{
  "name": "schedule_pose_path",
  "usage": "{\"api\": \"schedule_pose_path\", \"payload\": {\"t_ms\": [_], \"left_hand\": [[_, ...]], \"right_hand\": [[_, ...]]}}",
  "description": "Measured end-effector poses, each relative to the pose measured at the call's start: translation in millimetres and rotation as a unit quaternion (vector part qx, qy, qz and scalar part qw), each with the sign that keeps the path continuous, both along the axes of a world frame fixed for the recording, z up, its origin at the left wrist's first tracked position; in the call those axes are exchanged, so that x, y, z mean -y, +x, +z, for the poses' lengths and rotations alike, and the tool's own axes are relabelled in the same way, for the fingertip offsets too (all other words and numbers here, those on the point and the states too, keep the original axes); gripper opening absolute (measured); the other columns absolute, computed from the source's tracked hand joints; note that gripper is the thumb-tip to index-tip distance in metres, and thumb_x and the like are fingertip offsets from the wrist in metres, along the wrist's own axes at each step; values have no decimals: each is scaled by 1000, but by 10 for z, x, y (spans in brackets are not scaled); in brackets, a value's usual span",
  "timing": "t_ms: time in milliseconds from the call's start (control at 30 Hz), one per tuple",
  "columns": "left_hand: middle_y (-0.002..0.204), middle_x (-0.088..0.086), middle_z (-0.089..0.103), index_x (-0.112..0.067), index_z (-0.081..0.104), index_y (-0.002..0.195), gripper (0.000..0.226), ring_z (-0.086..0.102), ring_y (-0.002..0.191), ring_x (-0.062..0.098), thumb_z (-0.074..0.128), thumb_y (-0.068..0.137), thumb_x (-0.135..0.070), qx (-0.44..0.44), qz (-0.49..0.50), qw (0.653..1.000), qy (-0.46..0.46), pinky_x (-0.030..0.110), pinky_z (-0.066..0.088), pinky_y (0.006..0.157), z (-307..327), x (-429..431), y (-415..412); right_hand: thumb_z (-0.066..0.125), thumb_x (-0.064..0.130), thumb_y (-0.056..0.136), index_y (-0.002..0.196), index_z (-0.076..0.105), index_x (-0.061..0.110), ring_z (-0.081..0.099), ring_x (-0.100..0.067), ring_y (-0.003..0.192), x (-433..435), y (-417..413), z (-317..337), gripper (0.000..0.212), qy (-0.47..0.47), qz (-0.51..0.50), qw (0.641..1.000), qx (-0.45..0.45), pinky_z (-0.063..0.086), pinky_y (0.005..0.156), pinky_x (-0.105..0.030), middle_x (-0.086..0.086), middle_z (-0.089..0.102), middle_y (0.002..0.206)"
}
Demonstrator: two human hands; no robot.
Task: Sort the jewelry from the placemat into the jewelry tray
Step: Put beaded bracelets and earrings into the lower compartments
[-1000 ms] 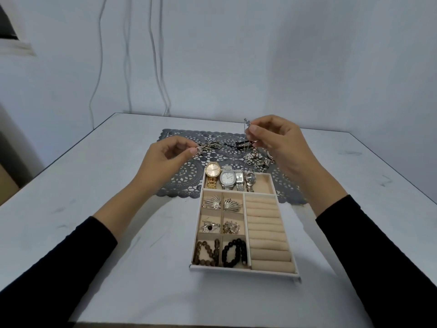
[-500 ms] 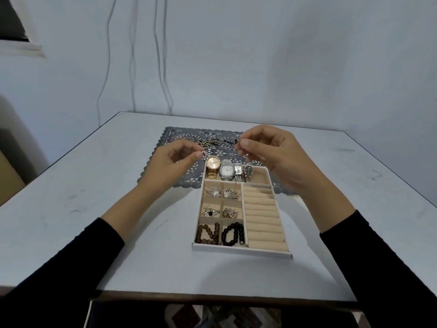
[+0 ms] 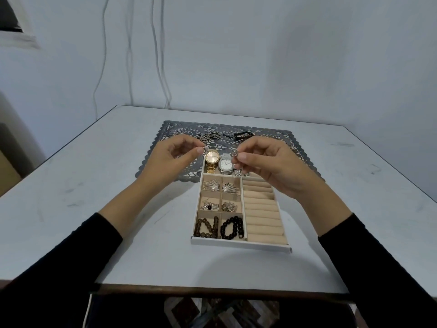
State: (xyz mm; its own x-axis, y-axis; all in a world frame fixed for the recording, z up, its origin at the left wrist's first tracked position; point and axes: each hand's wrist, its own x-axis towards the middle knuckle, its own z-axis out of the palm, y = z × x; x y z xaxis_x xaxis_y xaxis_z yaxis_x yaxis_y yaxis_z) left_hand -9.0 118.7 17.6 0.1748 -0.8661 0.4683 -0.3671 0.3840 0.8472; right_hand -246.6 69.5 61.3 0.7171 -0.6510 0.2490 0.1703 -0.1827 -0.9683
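Observation:
A beige jewelry tray [image 3: 241, 242] sits mid-table, its far end on a grey lace placemat [image 3: 165, 131]. Watches lie in its top slot, earrings and bead bracelets in the small left compartments, ring rolls [image 3: 262, 216] on the right. My left hand [image 3: 170, 159] pinches a small silver piece [image 3: 205, 148] between thumb and forefinger, just left of the gold watch [image 3: 212, 157]. My right hand [image 3: 269, 164] pinches another small silver piece [image 3: 235, 155] above the silver watch [image 3: 225, 164]. Chains [image 3: 208, 136] and a black bracelet [image 3: 241, 136] lie on the placemat behind the hands.
The white table [image 3: 94, 185] ends in a dark front edge close to me. A pale wall with hanging cables [image 3: 160, 67] stands behind. Patterned floor shows below the table edge.
Both hands have come back from the placemat toward the tray's top end, each still pinching a small silver piece. The right hand has dropped lower. My view has tilted up slightly.

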Motion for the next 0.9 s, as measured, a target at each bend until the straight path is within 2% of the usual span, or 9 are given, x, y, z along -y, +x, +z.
{"api": "schedule_pose_path", "payload": {"t_ms": [300,500,900], "left_hand": [[89,-2,71,-22,72,97,11,64,83,11,70,88,-15,6,4,1000,-2,20,52,75,4,-4,-9],[91,2,71,-14,72,100,12,65,84,11,70,88,-15,5,8,1000,0,19,52,76,19,-8,-12],[92,6,71,-15,71,100,11,64,84,13,69,89,-14,15,7,1000,3,21,52,75,5,-7,-9]], "right_hand": [[69,9,74,85,68,10,65,-16,72,19,17,67,11,30,31,998,46,54,65,-21,-9,70,81],[64,3,80,90,65,6,65,-17,74,33,26,104,10,21,40,998,51,54,68,-22,-8,69,82],[68,6,77,86,70,13,65,-16,73,84,-11,-6,11,26,39,999,28,54,68,-23,-7,70,81]]}}
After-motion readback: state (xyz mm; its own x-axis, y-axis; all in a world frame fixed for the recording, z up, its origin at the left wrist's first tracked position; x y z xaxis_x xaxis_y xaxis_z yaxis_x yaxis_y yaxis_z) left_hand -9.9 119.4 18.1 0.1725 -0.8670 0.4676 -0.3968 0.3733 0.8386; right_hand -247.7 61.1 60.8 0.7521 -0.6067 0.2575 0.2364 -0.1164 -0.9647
